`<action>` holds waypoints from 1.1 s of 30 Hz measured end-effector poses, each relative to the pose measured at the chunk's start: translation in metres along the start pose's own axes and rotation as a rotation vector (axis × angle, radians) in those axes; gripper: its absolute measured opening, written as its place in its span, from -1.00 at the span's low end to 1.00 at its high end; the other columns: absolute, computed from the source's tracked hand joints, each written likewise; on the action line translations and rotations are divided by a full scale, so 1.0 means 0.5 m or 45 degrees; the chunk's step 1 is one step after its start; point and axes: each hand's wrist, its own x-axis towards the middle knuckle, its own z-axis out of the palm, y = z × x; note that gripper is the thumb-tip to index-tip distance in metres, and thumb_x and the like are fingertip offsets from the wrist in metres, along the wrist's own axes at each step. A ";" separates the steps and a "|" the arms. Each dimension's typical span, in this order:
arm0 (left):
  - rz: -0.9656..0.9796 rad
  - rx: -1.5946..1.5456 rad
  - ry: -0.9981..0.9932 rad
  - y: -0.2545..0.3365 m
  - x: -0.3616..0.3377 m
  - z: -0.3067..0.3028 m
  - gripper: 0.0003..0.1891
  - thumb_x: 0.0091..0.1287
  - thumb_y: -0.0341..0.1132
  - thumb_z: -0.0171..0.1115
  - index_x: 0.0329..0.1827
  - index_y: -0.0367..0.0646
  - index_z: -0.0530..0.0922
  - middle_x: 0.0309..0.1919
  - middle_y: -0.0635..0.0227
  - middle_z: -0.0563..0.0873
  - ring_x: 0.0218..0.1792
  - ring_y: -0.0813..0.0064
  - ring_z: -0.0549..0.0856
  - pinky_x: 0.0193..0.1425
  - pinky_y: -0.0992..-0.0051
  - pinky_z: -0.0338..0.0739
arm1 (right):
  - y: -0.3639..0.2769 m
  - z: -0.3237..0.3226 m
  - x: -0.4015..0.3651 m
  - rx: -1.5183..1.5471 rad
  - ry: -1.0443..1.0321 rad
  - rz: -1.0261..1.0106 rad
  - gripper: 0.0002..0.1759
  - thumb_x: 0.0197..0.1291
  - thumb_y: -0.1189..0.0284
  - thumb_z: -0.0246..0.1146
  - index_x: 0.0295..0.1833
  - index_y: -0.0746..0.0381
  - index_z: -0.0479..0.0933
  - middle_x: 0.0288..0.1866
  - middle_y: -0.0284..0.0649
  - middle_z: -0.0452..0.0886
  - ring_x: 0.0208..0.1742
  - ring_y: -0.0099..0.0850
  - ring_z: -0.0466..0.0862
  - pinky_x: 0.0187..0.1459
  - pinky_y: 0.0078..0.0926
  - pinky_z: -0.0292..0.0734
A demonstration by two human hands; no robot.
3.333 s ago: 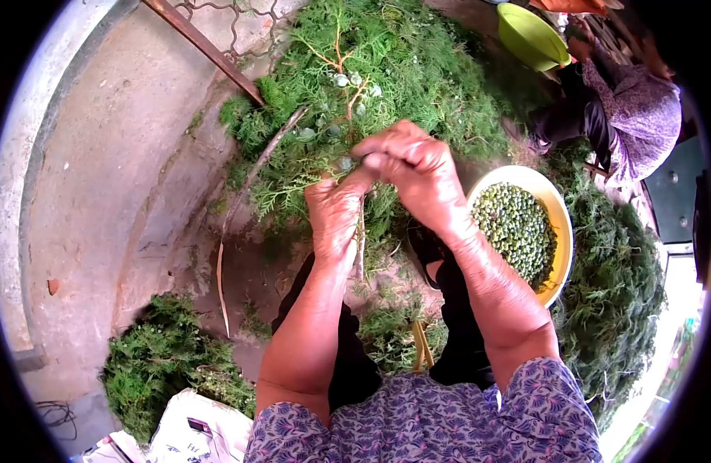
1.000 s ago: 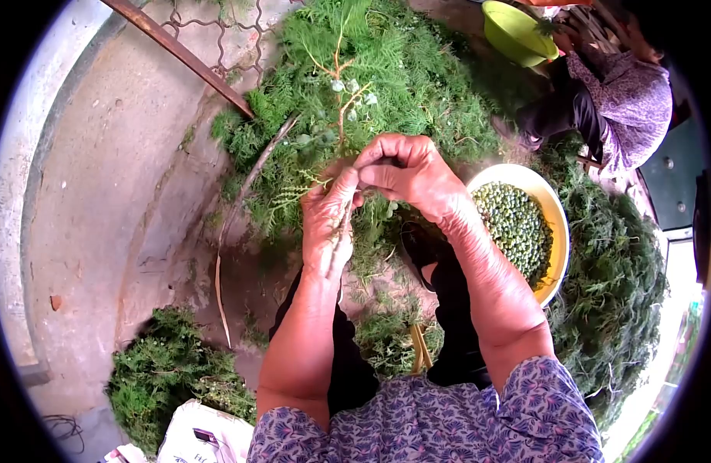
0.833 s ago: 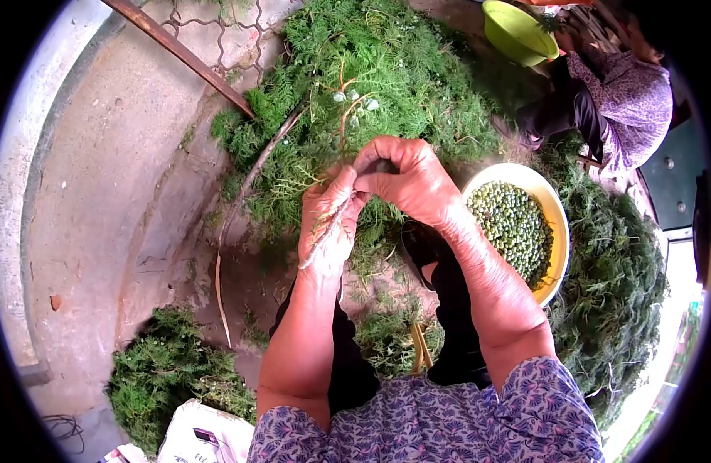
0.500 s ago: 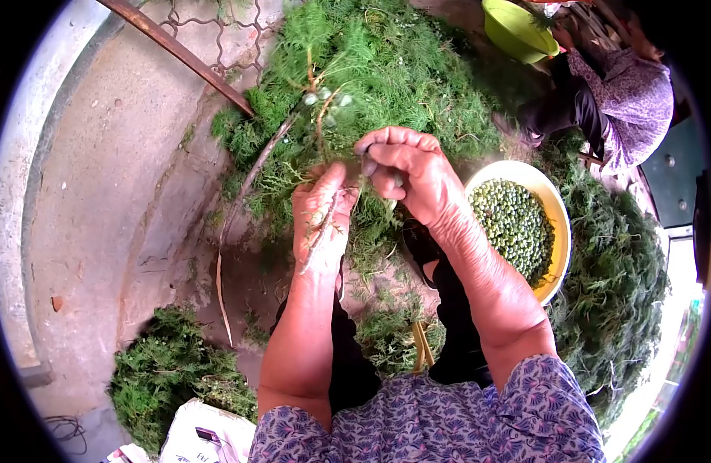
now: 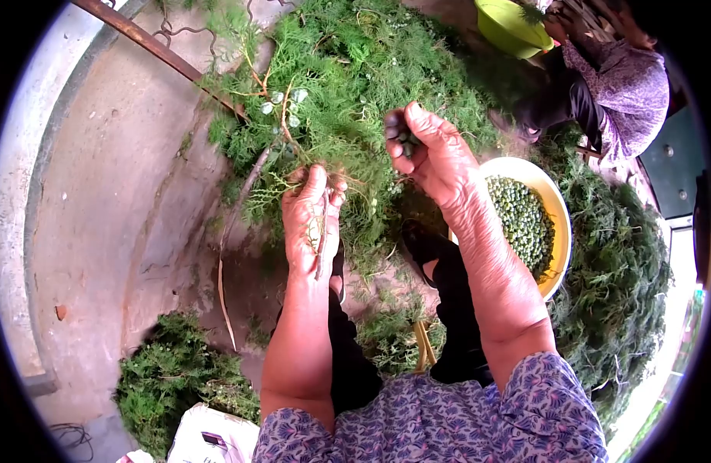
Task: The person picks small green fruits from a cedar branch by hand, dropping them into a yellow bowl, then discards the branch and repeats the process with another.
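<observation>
My left hand is closed round the stem of a green branch, whose pale round cones show above and left of my fingers. My right hand, a little higher and to the right, has its fingers curled round several small dark green cones. The two hands are apart. Right of my right wrist stands a yellow basin holding many green cones. Cut green foliage lies in a large heap beyond my hands.
Another person sits at the upper right beside a lime-green basin. More foliage is piled at right, and a smaller heap lies lower left near a white sack. A rusty bar crosses the upper left.
My right hand has moved up and right, away from my left, and its cones now show. My left hand and the branch have shifted slightly left.
</observation>
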 end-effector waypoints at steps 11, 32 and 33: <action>-0.110 -0.295 -0.071 0.012 0.014 -0.019 -0.99 0.27 -0.44 0.15 -0.29 -0.13 0.52 -0.36 0.33 0.65 -0.27 0.41 0.62 -0.33 0.51 0.47 | -0.019 -0.006 0.003 -0.444 0.151 -0.026 -0.84 0.17 0.38 0.25 -0.27 0.27 0.54 -0.60 -0.41 0.46 -0.68 -0.68 0.33 -0.68 -0.73 0.15; -0.112 -0.190 -0.157 0.025 -0.012 0.005 -0.88 0.27 -0.46 0.15 -0.16 -0.19 0.54 -0.30 0.38 0.63 -0.24 0.42 0.61 -0.19 0.54 0.50 | 0.016 0.013 0.007 -1.800 -0.048 -0.749 -0.65 0.00 0.18 0.31 -0.22 0.24 0.58 -0.32 -0.07 0.59 -0.21 -0.07 0.58 -0.22 -0.26 0.49; -0.117 -0.186 -0.168 0.027 -0.012 0.005 -0.88 0.27 -0.46 0.15 -0.16 -0.18 0.54 -0.31 0.39 0.63 -0.24 0.42 0.61 -0.20 0.54 0.50 | 0.015 0.016 0.005 -1.880 -0.058 -0.692 -0.63 -0.01 0.16 0.30 -0.21 0.23 0.59 -0.32 -0.07 0.59 -0.21 -0.08 0.58 -0.22 -0.26 0.49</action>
